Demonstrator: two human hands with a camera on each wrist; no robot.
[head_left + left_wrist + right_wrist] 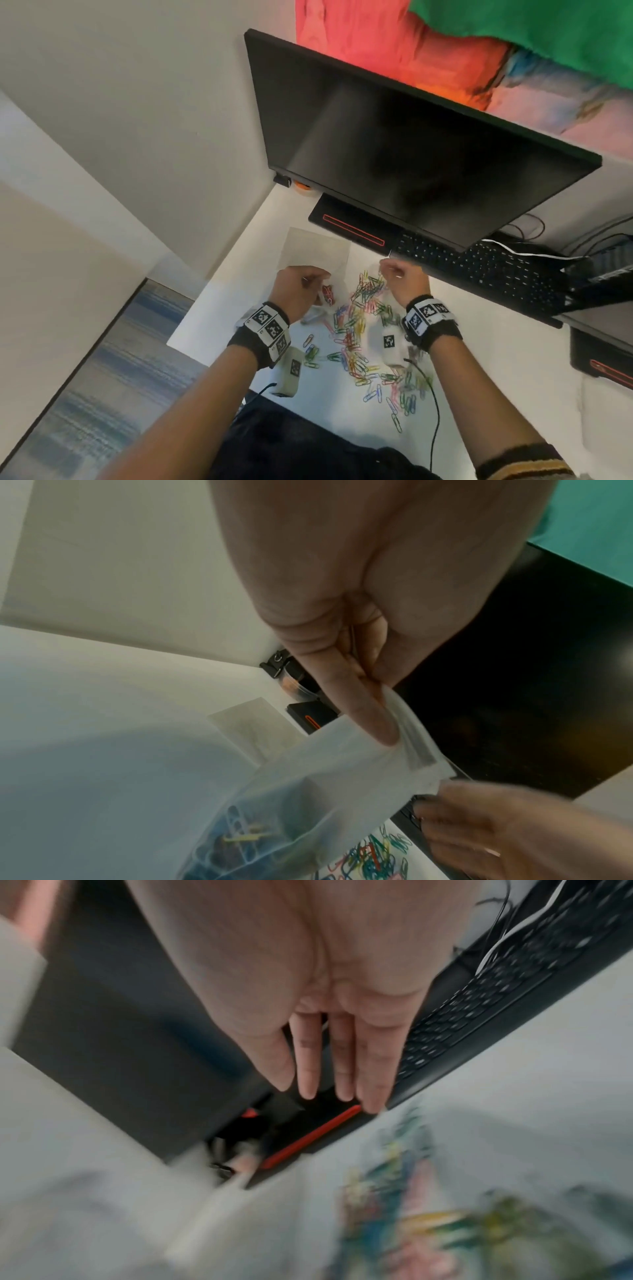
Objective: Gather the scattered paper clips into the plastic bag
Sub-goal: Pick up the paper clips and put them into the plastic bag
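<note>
Colourful paper clips (pixel 356 329) lie scattered in a long heap on the white table (pixel 479 394). My left hand (pixel 318 277) hovers left of the heap and pinches the top edge of a clear plastic bag (pixel 342 764) between thumb and fingers (pixel 363 710). Several clips (pixel 236 840) sit at the bottom of the hanging bag. My right hand (pixel 394 270) is over the far end of the heap, just right of the bag. In the blurred right wrist view its fingers (pixel 308 1064) are straight and hold nothing. More clips (pixel 411 1204) show below them.
A dark monitor (pixel 411 144) leans over the back of the table on a black base with a red stripe (pixel 352 229). A black keyboard (pixel 479 267) runs to the right, with cables behind. A pale sheet (pixel 315 250) lies beyond the bag.
</note>
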